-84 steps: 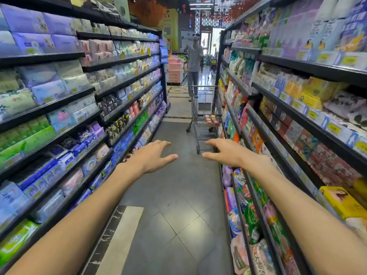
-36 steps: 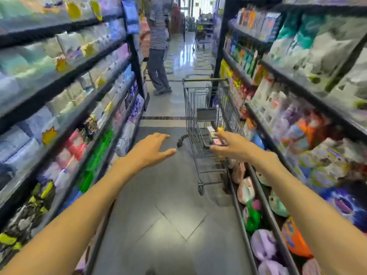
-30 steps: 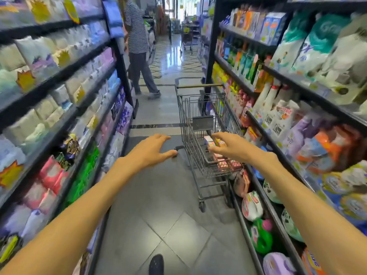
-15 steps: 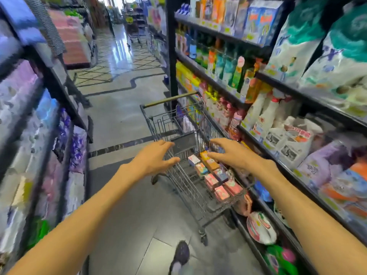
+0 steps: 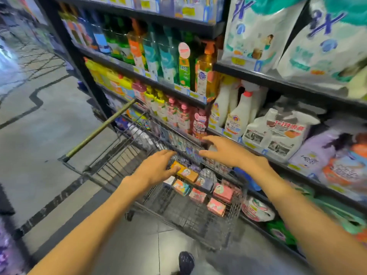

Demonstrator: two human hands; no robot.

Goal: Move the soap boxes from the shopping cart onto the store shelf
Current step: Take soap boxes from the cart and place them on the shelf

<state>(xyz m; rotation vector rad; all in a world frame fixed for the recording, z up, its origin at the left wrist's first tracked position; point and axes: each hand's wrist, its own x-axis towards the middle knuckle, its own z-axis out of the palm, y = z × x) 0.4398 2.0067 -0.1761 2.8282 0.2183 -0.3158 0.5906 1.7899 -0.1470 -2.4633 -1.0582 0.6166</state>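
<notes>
Several soap boxes (image 5: 198, 190) in cart (image 5: 95, 132), none shelved. Both hands now over basket, previously short of it: left (image 5: 156, 169) loosely spread, touching orange box; right (image 5: 224, 151) wide. Pickup imminent.

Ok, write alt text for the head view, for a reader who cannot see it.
Two bare hands reach into a wire cart parked against a store shelf: the left hand touches an orange soap box, the right hand hovers open above. More soap boxes lie in the cart; bottles and bags fill the shelf.
</notes>
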